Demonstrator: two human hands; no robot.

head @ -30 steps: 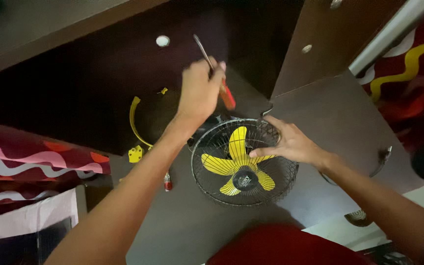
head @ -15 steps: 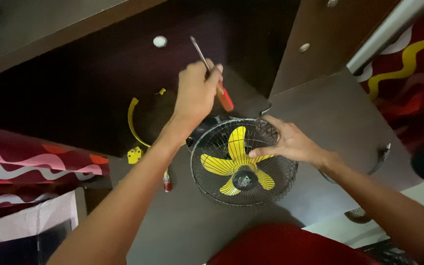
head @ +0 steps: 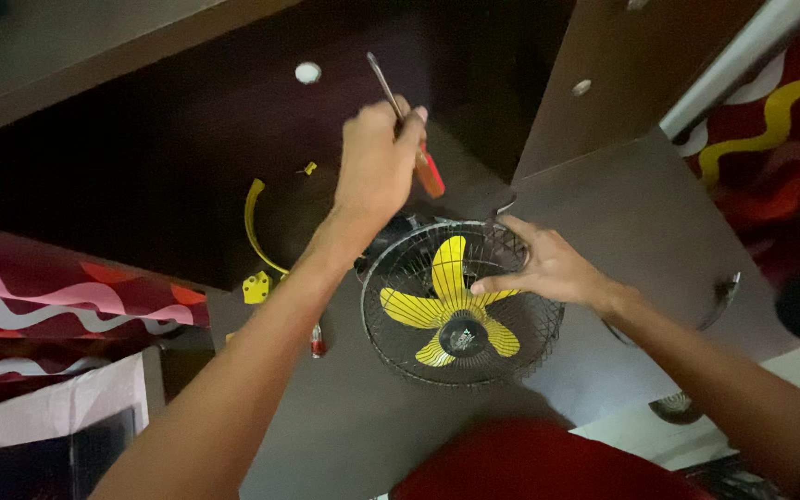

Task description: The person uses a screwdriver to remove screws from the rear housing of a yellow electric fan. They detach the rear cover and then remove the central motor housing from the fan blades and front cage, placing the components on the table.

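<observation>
One screwdriver (head: 406,124), shaft up-left, handle down-right.

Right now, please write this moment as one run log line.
left hand: grips red-handled screwdriver, raised | right hand: on fan guard rim | yellow blades inside

Surface: I work over a dark brown board (head: 622,231).
Far: shadowed wooden cabinet (head: 141,157).
Sides: red patterned cloth (head: 67,287) left and right.
Light: dim.
</observation>
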